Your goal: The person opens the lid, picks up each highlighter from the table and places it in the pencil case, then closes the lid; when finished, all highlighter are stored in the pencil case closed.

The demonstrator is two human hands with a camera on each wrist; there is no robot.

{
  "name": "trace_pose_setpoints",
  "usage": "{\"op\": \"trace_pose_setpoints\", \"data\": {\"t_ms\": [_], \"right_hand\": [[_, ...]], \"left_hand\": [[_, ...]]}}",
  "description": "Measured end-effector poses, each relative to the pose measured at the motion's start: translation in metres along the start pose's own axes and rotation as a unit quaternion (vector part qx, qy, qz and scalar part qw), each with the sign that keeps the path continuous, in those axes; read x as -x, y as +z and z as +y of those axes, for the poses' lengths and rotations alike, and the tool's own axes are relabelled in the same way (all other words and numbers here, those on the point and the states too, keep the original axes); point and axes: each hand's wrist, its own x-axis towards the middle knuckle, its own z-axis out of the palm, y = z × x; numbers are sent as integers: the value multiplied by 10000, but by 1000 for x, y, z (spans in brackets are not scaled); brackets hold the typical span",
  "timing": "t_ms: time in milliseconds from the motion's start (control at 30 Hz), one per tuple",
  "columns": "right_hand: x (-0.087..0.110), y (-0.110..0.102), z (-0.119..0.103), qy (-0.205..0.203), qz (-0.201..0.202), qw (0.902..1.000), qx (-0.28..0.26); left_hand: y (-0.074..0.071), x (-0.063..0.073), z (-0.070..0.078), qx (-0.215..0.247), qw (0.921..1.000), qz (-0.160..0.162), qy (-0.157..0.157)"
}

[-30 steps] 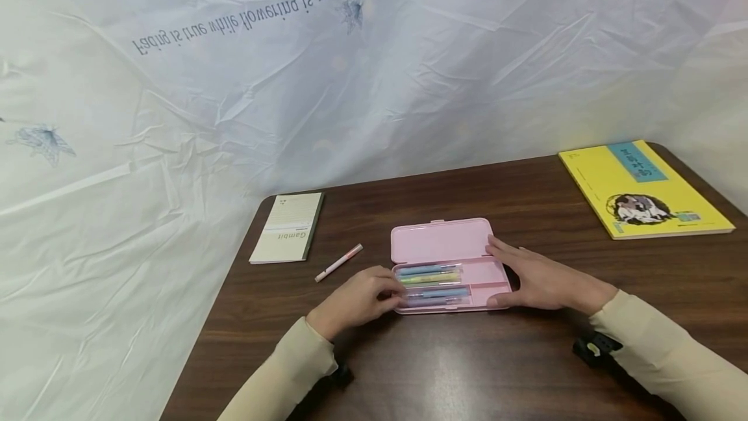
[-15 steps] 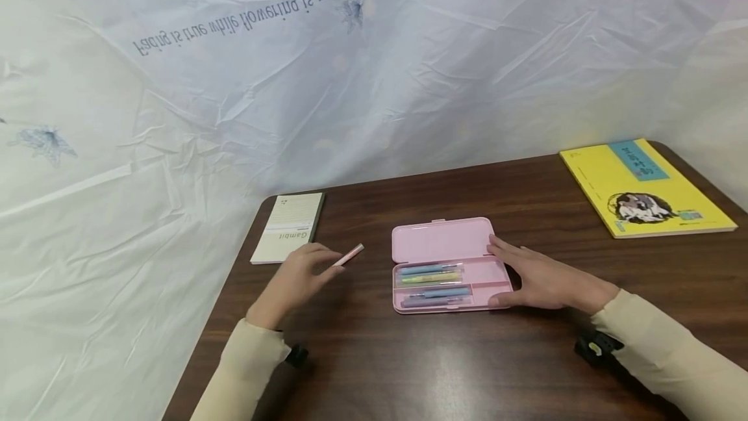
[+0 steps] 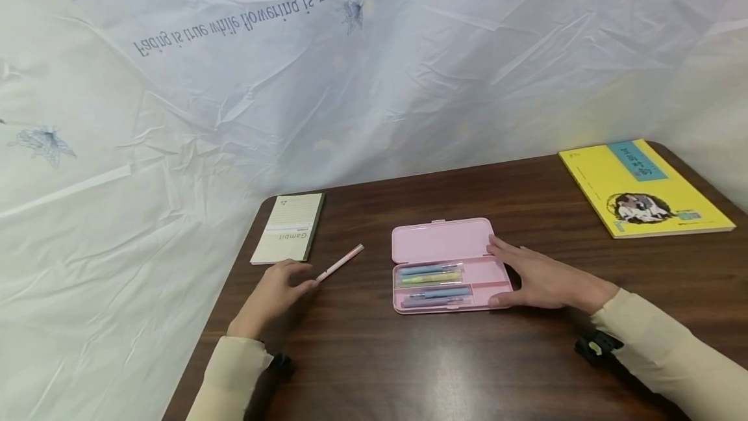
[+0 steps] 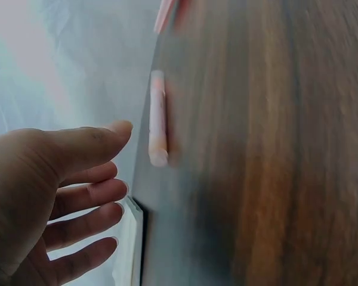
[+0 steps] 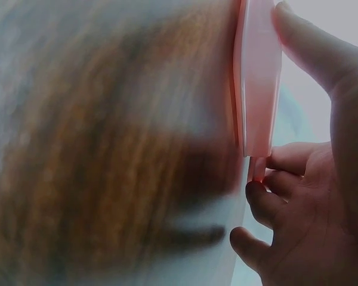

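A slim white pen (image 3: 340, 262) with pink-orange markings lies on the table. My left hand (image 3: 276, 294) is by its near end, thumb and fingers spread apart; the left wrist view shows a gap between the thumb and the pen (image 4: 158, 119). A pink pencil case (image 3: 491, 271) lies with its lid (image 3: 442, 241) folded back. Blue, yellow and purple pens (image 3: 432, 278) in clear sleeves fill its left part. My right hand (image 3: 543, 278) holds the case's right end, thumb on the near rim and fingers against the lid's side, also seen in the right wrist view.
A cream notepad (image 3: 286, 229) marked Gambit lies at the table's left edge, just beyond my left hand. A yellow book (image 3: 643, 193) lies at the far right. White patterned sheeting (image 3: 374, 83) hangs behind and to the left of the dark wooden table (image 3: 421, 369).
My left hand has moved left from the pencil case to the pen, reaching over its middle, then drawing back to its near end. The right hand stays on the case.
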Motion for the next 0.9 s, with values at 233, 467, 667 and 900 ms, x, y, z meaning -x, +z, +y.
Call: {"op": "trace_pose_setpoints", "data": {"t_ms": [233,467,667,900], "right_hand": [[0,1,0,2,-2,10000,-24],[-2,1,2,118,-50,9999,-9],[-1,1,2,56,-46,10000,-3],[-1,1,1,82,-34,10000,10]], "left_hand": [[6,-1,-10,14,9996,-191,-229],[13,-3,-10,119,9995,-215,-194],[17,-9,-5,99,9995,-271,-107],[20,-15,2,156,9994,-288,-81]]}}
